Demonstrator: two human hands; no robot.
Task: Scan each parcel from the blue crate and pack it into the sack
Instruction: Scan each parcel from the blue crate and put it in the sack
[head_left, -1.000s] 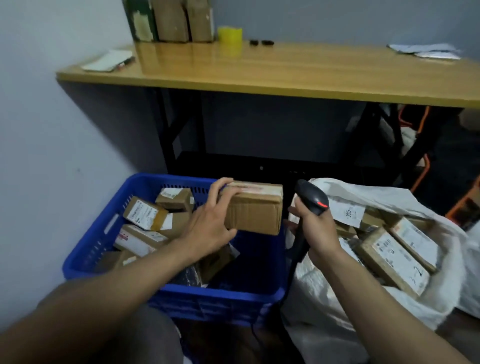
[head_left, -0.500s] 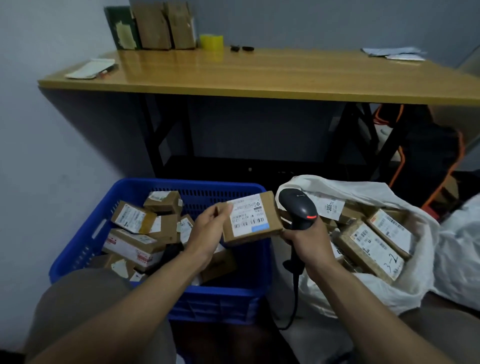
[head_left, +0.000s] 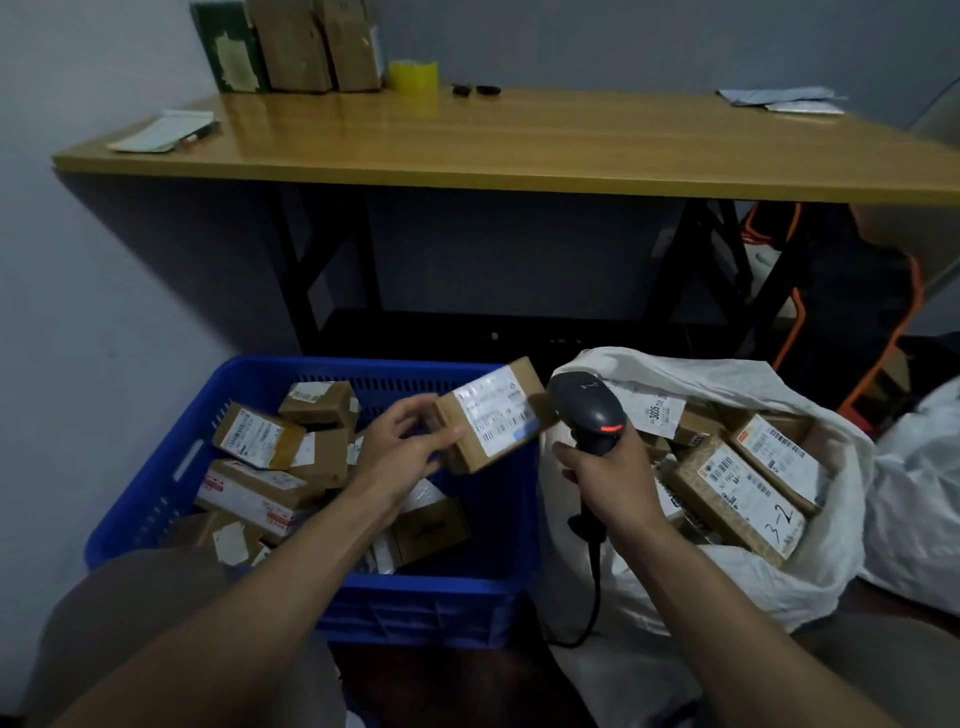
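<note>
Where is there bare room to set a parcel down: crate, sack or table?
Bare: the right end of the blue crate, between its heaped parcels and right wall; the middle of the table, between notepad and papers. Crowded: the crate's left half and the mouth of the sack, full of boxes.

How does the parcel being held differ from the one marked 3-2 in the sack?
The held parcel is gripped by the left hand above the blue crate; the marked parcel lies in the white sack. The marked parcel bears handwritten figures; the held parcel shows none. The held parcel's label has a blue strip; the marked parcel's does not. Both are brown cardboard with white barcode labels.
</note>
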